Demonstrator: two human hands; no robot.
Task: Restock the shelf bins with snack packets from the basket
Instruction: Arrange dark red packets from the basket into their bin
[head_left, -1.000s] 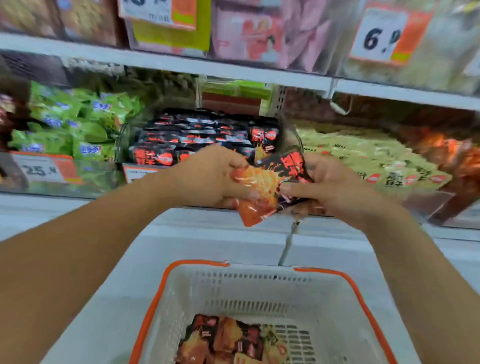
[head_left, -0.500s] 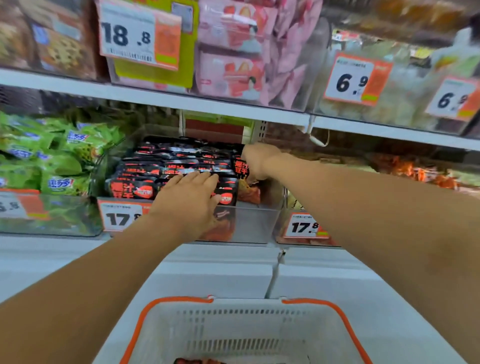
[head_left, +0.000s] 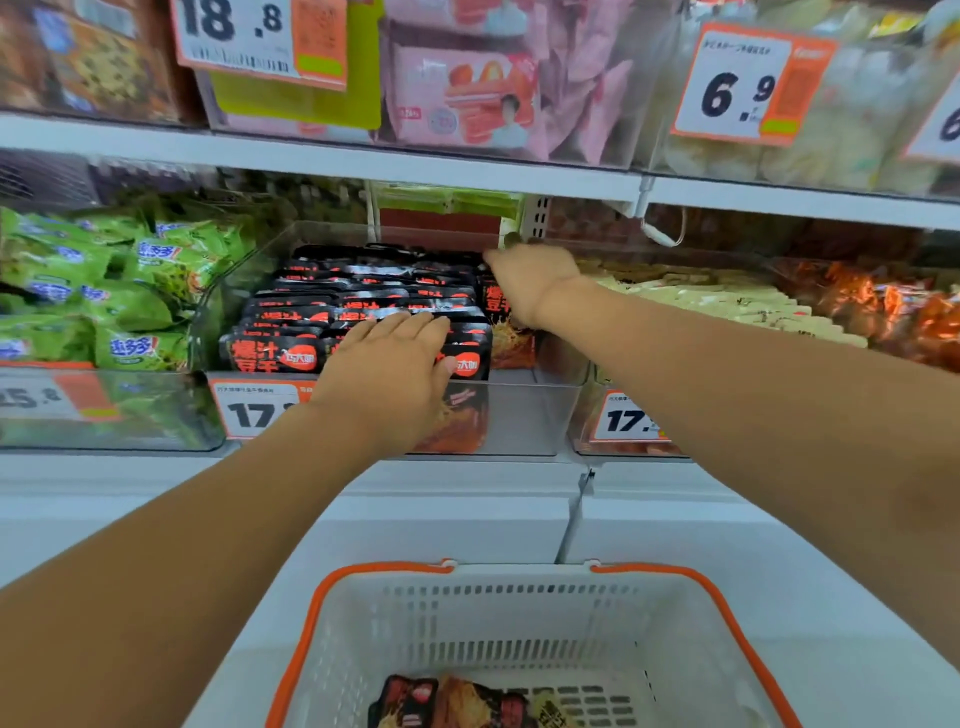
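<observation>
A clear shelf bin (head_left: 524, 415) holds rows of black-and-red snack packets (head_left: 291, 317). My left hand (head_left: 389, 364) lies flat on the front packets, fingers straight. My right hand (head_left: 530, 278) reaches deep into the bin's back right corner with its fingers hidden behind the knuckles. One packet (head_left: 511, 332) stands upright just under that wrist, against the bin's right wall. Below, the white basket (head_left: 519, 618) with an orange rim has a few of the same packets (head_left: 467, 701) at its bottom.
Green packets (head_left: 130, 291) fill the bin to the left, pale and orange packets (head_left: 727, 301) fill the bins to the right. The upper shelf (head_left: 363, 161) overhangs close above the bins. Price tags (head_left: 254, 410) hang on the bin fronts.
Both hands went from holding packets in front of the bin into the bin. The left hand now lies on the front rows, and the right hand has pushed further toward the back.
</observation>
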